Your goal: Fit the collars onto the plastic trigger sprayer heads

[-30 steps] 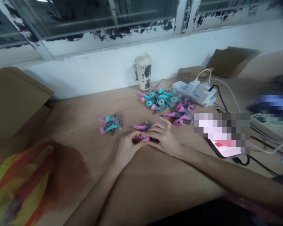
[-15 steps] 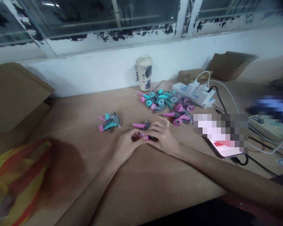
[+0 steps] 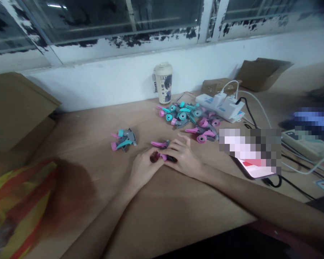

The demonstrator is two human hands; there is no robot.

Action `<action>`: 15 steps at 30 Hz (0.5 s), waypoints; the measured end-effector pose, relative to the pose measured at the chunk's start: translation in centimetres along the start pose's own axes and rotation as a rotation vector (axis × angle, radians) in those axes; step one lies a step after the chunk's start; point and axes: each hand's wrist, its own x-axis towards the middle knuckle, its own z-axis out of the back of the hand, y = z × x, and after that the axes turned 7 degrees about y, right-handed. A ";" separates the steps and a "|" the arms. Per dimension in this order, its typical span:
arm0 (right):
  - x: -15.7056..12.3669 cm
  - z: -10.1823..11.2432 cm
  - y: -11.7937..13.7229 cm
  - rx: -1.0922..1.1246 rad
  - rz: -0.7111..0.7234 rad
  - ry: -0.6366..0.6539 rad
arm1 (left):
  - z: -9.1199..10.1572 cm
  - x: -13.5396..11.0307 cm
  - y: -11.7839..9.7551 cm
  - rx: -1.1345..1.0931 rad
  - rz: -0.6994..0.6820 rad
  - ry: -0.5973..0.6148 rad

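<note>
Close together over the table, both my hands hold one pink-and-dark trigger spray head (image 3: pixel 162 157). My left hand (image 3: pixel 144 166) has its thumb and fingers closed around the pink collar end. My right hand (image 3: pixel 185 158) grips the darker body, its fingers covering most of it. Just beyond my fingers lies another spray head (image 3: pixel 158 144) with a pink trigger, partly hidden by my right hand. To the left sits a small cluster of grey, teal and pink spray heads (image 3: pixel 125 139). A bigger pile of spray heads (image 3: pixel 183 116) spreads out behind my right hand.
A cream coffee cup (image 3: pixel 164 84) stands against the wall. A white power strip (image 3: pixel 221 108) with cables lies behind the pile, and a phone (image 3: pixel 255 169) is at the right. Cardboard (image 3: pixel 18 111) and a red-yellow bag (image 3: pixel 21 205) occupy the left; a small cardboard box (image 3: pixel 218 86) sits at the back.
The view has shifted slightly. The spray head's pink collar has turned a little between my fingers, and both hands stay in nearly the same place.
</note>
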 end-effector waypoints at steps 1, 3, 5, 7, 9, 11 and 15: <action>0.0 0.0 0.0 0.003 -0.001 -0.002 | 0.0 0.0 0.0 -0.004 -0.001 0.007; 0.0 0.0 -0.1 0.007 -0.006 -0.008 | 0.1 0.0 0.1 -0.026 -0.006 0.020; -0.1 0.0 -0.3 0.010 -0.012 -0.016 | 0.1 -0.1 0.3 -0.066 -0.021 0.037; -0.1 -0.1 -0.4 0.016 -0.017 -0.027 | 0.1 -0.1 0.5 -0.113 -0.036 0.049; -0.1 0.0 -0.5 0.028 -0.027 -0.034 | 0.1 0.0 0.5 -0.169 -0.041 0.055; -0.2 0.0 -0.5 0.039 -0.033 -0.036 | 0.3 0.0 0.5 -0.236 -0.031 0.082; -0.4 0.2 -0.1 0.057 0.013 -0.048 | 1.0 0.1 0.2 -0.338 0.018 0.187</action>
